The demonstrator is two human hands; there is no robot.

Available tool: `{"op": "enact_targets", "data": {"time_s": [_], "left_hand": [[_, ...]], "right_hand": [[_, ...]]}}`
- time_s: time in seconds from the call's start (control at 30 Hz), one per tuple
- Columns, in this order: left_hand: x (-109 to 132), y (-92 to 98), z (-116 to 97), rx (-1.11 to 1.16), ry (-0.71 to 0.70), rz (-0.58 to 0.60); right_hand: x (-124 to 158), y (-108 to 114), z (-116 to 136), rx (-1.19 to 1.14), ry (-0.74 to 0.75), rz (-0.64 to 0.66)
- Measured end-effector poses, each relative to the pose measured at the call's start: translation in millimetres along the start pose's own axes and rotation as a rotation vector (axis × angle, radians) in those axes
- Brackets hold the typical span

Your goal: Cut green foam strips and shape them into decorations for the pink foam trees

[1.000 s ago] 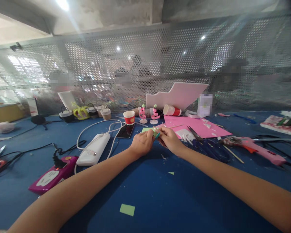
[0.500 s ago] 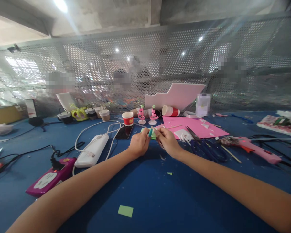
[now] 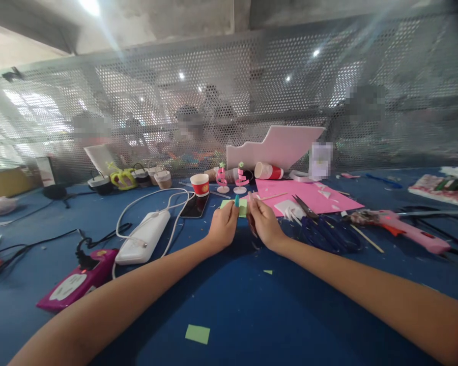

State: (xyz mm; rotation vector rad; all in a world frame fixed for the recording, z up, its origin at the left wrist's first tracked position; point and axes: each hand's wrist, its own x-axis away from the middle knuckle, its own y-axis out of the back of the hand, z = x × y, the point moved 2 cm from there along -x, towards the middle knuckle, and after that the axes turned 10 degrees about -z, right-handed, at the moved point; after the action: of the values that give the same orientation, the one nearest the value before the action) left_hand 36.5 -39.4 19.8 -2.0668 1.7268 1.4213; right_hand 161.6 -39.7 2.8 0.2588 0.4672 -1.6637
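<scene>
My left hand is closed, thumb uppermost, around a small teal strip-like piece that sticks up past the fingertips. Just across a narrow gap, my right hand has its fingers stretched forward and close together; its palm side is mostly hidden and I see nothing held there. Behind both hands lies a light green paper, partly covered. Two pink spiral ornaments on round bases, the left one and the right one, stand beyond it. A green paper rectangle lies near me.
Left are a red paper cup by a phone, a white power bank with cable and a magenta power strip. Right are pink sheet, blue-handled scissors and a pink glue gun. White foam board stands behind.
My hands have moved apart from their fingertip contact. The right fingers have straightened out of a pinch, and the teal piece now points more upright in my left hand.
</scene>
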Motion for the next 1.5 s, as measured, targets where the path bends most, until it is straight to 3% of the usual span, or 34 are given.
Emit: {"op": "enact_targets", "data": {"time_s": [0.17, 0.33, 0.77, 0.97, 1.13, 1.5], "left_hand": [[0.1, 0.9, 0.6, -0.007, 0.021, -0.026], [-0.9, -1.7, 3.3, 0.043, 0.023, 0.020], [0.4, -2.5, -0.6, -0.011, -0.035, 0.041], [1.0, -2.9, -3.2, -0.058, -0.039, 0.066], [0.1, -1.8, -3.0, 0.031, -0.009, 0.093], [0.7, -3.8, -2.4, -0.014, -0.059, 0.112]], "right_hand": [[-0.9, -0.6, -6.5, -0.078, -0.090, 0.005], [3.5, -5.2, 0.7, -0.119, -0.124, 0.097], [7.6, -2.5, 0.0, 0.076, -0.020, 0.071], [8.9, -1.3, 2.5, 0.230, 0.079, 0.031], [9.0, -0.9, 5.2, 0.358, 0.186, -0.018], [8.4, -2.1, 0.4, 0.313, 0.142, 0.000]]}}
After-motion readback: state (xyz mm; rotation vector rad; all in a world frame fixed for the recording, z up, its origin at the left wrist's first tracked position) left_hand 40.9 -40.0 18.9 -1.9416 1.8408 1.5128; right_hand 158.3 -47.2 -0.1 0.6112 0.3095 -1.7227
